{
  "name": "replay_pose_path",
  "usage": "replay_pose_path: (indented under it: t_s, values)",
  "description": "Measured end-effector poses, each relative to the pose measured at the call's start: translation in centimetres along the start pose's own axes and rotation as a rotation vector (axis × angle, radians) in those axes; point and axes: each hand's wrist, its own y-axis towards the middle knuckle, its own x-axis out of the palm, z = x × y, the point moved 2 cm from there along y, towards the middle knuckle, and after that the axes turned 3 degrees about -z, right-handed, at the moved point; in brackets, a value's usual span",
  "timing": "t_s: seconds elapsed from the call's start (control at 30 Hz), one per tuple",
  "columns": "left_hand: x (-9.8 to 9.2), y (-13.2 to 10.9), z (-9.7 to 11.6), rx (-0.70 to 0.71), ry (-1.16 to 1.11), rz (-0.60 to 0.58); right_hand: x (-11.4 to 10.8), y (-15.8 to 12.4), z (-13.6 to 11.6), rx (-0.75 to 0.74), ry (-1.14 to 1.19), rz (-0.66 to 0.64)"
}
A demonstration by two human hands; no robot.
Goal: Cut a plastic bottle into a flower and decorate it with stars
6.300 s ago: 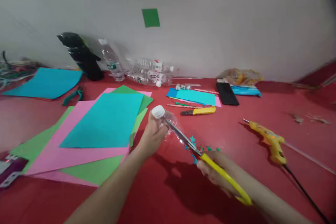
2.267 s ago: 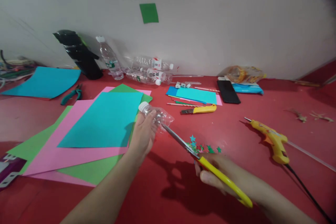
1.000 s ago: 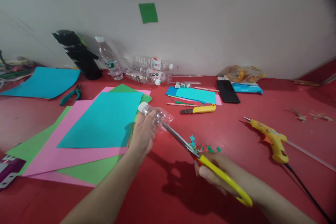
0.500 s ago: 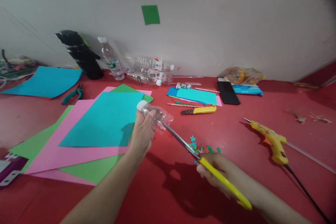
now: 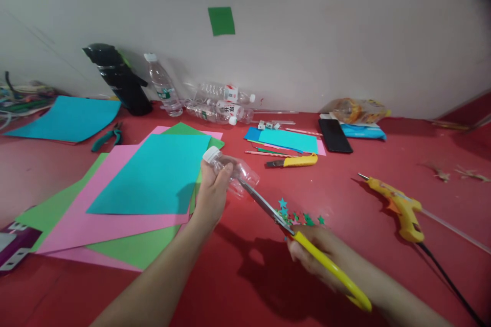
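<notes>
My left hand [image 5: 215,191] is closed around the cut top part of a clear plastic bottle [image 5: 245,173], whose white cap [image 5: 210,155] points up and to the left. In my right hand [image 5: 318,248] is a pair of scissors [image 5: 326,265] with yellow handles. The blades slant up to the left and their tip meets the bottle's side just beyond my left fingers. Whether the tip is inside the plastic I cannot tell. Small paper stars [image 5: 303,217] in several colours lie on the red table beyond my right hand.
Coloured paper sheets [image 5: 153,179] lie on the left. Pliers [image 5: 107,138], a black flask [image 5: 118,79] and plastic bottles [image 5: 218,107] are along the back. A yellow utility knife [image 5: 295,161], a phone [image 5: 335,135] and a yellow glue gun [image 5: 395,207] with a cord are to the right.
My left hand and the bottle piece have shifted slightly right and down. The scissors moved slightly with them, tip still at the plastic.
</notes>
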Motion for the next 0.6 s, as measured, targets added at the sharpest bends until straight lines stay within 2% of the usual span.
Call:
replay_pose_path:
  t_s: [0.23,0.37,0.53,0.6]
  values:
    - [-0.3,0.2,0.0,-0.008,0.020,0.024,-0.1,0.0,-0.7,0.034,-0.051,-0.013]
    - [-0.2,0.2,0.2,0.007,0.016,0.020,-0.1,0.0,-0.9,0.049,0.012,-0.007]
    - [0.7,-0.1,0.8,0.007,-0.021,-0.093,0.1,0.1,-0.4,0.073,0.052,-0.072]
    - [1.0,-0.2,1.2,0.015,-0.026,-0.101,0.2,0.1,-0.3,0.081,0.095,-0.057]
